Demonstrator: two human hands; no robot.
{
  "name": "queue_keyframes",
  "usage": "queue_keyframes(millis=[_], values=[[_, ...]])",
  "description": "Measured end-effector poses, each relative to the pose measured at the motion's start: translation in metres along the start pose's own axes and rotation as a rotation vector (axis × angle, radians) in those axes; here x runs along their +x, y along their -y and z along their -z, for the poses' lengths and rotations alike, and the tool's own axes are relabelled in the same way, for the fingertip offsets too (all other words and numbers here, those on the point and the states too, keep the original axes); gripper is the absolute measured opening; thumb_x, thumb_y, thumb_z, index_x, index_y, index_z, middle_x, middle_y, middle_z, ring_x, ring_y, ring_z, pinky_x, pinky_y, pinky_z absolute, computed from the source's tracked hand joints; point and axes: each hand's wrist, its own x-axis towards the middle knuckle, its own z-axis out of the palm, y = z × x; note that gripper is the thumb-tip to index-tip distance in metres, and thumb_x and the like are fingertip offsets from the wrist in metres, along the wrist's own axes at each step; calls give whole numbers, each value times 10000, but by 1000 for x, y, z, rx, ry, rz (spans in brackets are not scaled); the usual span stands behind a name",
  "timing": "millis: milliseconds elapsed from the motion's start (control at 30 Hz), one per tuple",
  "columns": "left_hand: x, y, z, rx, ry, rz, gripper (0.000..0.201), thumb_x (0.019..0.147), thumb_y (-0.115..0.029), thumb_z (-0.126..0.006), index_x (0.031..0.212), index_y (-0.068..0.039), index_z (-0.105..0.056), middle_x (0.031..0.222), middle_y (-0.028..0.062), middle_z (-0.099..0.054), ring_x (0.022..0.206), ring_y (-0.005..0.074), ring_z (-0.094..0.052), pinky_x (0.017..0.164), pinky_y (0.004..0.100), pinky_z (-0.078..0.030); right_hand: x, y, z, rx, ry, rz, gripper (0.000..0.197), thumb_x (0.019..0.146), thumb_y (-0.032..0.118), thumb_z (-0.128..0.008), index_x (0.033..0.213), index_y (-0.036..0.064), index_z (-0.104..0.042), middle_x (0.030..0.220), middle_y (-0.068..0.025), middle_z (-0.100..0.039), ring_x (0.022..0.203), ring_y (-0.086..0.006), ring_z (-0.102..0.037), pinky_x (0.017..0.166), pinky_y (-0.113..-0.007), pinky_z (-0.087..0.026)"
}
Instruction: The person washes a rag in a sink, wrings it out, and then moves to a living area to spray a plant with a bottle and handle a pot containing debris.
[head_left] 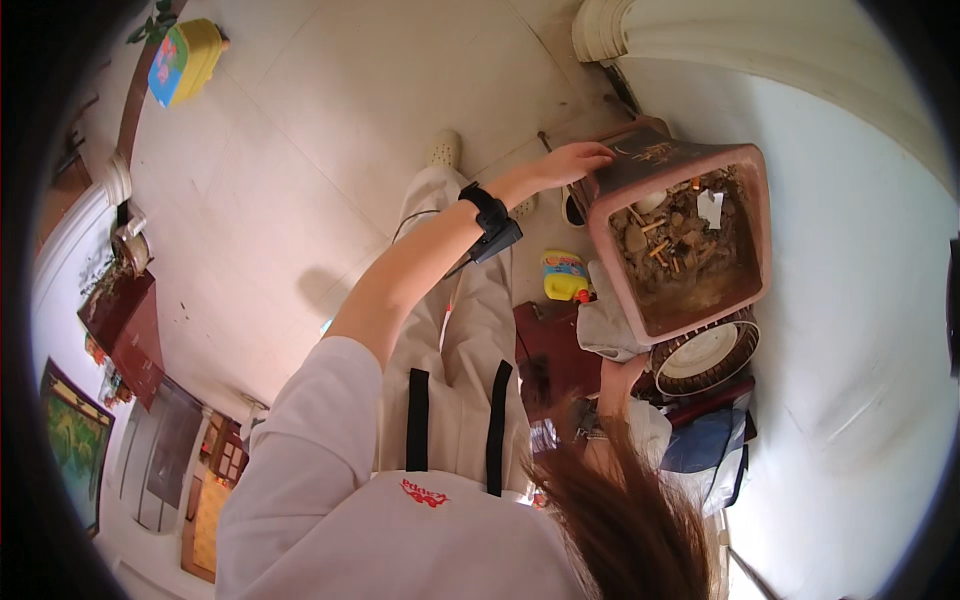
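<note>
A square reddish-brown planter (765,215) stands to my right, with dirt, cigarette butts and a white scrap inside. My left hand (578,163) reaches across to its dark outer side, fingers curled against the far left edge. By the planter's near corner is my right hand (622,376), its fingers hidden behind the rim and a grey cloth (606,322). The cloth hangs against the planter's left side. Loose hair covers part of my right forearm. A black watch-like device (490,222) is strapped round my left wrist.
A yellow bottle (564,275) with a red cap stands left of the planter. Close to my right hand are a round ribbed brown pot (705,358) and a blue-and-white bag (705,445). A yellow-and-blue container (188,62) sits far left; a pale wall (850,300) rises at right.
</note>
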Motion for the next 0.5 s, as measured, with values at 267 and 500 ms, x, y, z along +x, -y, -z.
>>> queue_keyframes(millis=[267,500], values=[[-11,21,7,218,-218,23,337,770,-252,-443,1002,-14,-503,890,143,-555,814,260,-527,702,325,-404,9,3,11,-25,73,-56,450,804,359,-389,1168,94,-370,1210,-74,-380,1124,-258,-337,938,-427,-265],[10,86,32,170,-351,27,298,764,-225,-444,959,-15,-525,839,156,-565,774,290,-533,666,354,-404,3,4,-6,-59,10,-26,450,803,334,-401,1168,73,-368,1213,-78,-377,1114,-259,-331,935,-406,-263]])
